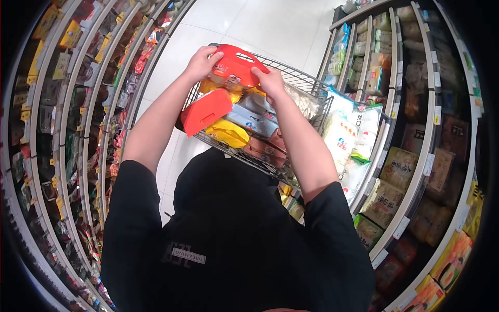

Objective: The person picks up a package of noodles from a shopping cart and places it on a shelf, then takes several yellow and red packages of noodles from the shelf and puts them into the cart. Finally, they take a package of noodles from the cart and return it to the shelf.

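Observation:
Both hands hold a red package with a cut-out handle (234,66) over the far side of a wire shopping cart (296,75). My left hand (204,61) grips its left edge, thumb on top. At its right edge is my right hand (270,82), with the thumb on the red surface and the other fingers mostly hidden. Below, in the cart, lie another red package (207,112), a yellow bag (227,133), blue-grey packs (249,118) and brownish-red packs (264,151). A pale bag (300,100) is beside my right wrist.
Shelves of small packaged goods (96,67) curve along the left. On the right, shelves (416,208) hold bagged goods, with white and green bags (340,138) close to the cart. Pale floor tiles (208,21) show beyond the cart.

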`<action>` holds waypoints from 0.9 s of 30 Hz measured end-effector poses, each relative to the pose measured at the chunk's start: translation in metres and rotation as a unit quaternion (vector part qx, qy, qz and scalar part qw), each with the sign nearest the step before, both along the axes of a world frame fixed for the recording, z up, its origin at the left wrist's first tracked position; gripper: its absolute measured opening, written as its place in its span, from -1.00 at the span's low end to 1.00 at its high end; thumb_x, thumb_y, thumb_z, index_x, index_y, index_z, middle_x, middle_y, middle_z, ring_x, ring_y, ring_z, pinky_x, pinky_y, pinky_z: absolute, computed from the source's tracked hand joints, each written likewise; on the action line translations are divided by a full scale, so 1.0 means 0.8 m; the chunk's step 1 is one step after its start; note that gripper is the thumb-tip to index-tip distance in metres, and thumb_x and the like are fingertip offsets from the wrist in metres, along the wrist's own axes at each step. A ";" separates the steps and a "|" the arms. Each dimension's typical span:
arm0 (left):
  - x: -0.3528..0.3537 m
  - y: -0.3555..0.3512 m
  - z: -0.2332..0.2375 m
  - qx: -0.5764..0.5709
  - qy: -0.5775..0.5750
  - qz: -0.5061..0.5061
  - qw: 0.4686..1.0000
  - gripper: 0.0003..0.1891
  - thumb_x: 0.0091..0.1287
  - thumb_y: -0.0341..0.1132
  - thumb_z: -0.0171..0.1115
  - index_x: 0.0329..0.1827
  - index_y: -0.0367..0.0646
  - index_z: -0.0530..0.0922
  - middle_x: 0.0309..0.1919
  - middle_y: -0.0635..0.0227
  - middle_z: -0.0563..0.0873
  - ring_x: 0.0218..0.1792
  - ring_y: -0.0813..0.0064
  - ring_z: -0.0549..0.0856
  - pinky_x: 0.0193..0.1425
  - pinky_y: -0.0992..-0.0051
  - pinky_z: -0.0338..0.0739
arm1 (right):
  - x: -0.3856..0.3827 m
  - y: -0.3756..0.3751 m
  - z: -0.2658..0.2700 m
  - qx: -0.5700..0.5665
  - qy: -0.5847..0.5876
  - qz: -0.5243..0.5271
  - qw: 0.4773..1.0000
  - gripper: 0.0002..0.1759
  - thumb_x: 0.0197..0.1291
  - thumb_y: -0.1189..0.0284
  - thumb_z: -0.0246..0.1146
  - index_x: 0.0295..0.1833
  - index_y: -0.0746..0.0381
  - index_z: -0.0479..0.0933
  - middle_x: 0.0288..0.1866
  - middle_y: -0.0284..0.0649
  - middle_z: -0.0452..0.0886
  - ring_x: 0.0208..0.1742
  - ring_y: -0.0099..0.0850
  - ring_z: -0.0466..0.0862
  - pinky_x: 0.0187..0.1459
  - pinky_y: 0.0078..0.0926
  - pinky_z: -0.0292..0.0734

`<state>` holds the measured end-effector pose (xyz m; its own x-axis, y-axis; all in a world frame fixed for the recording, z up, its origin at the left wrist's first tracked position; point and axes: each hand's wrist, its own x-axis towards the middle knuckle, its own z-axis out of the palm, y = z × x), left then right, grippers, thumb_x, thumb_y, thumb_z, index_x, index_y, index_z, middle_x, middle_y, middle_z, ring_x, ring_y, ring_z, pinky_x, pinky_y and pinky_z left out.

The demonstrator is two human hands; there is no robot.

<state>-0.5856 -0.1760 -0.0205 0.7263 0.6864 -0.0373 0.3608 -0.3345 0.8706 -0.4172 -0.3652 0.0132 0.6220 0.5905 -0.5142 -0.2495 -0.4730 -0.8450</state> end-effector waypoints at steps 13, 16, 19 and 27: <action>-0.016 0.003 -0.022 -0.051 -0.022 0.100 0.993 -0.68 0.48 -0.36 0.31 0.24 -0.24 0.60 0.12 0.20 0.72 0.13 0.37 0.71 0.28 0.36 0.58 | -0.004 0.000 -0.057 -0.044 -0.099 0.022 0.994 -0.28 0.36 0.20 0.40 0.49 0.33 0.36 0.22 0.09 0.71 0.20 -0.16 0.73 0.26 -0.27 0.61; -0.055 -0.042 -0.013 0.019 -0.025 0.131 0.991 -0.67 0.42 -0.37 0.35 0.20 -0.20 0.59 0.10 0.15 0.69 0.14 0.29 0.67 0.29 0.34 0.56 | -0.014 -0.032 -0.058 -0.084 -0.115 0.078 0.987 -0.40 0.35 0.25 0.36 0.39 0.33 0.43 0.08 0.06 0.75 0.10 -0.15 0.76 0.17 -0.25 0.63; -0.115 -0.114 -0.001 -0.017 0.016 0.020 1.000 -0.64 0.32 -0.34 0.39 0.15 -0.17 0.56 0.13 0.05 0.63 0.19 0.09 0.62 0.40 0.24 0.49 | -0.039 -0.067 -0.084 -0.063 -0.120 0.177 0.975 -0.58 0.34 0.32 0.30 0.20 0.34 0.52 -0.15 -0.05 0.77 -0.08 -0.16 0.78 0.02 -0.22 0.65; -0.160 -0.212 0.009 0.284 0.126 -0.083 0.947 -0.43 0.29 -0.32 0.41 0.38 -0.15 0.48 0.42 -0.05 0.47 0.40 -0.10 0.48 0.53 0.00 0.34 | -0.113 -0.122 -0.111 -0.043 -0.041 0.206 0.977 -0.75 0.36 0.45 0.36 0.07 0.31 0.56 -0.27 -0.37 0.68 -0.25 -0.58 0.64 -0.14 -0.51 0.59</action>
<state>-0.7139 -0.3452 -0.0131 0.8434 0.5245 0.1166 0.4347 -0.7936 0.4256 -0.5073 -0.4624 -0.0757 0.3819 0.7565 -0.5308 0.0440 -0.5886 -0.8072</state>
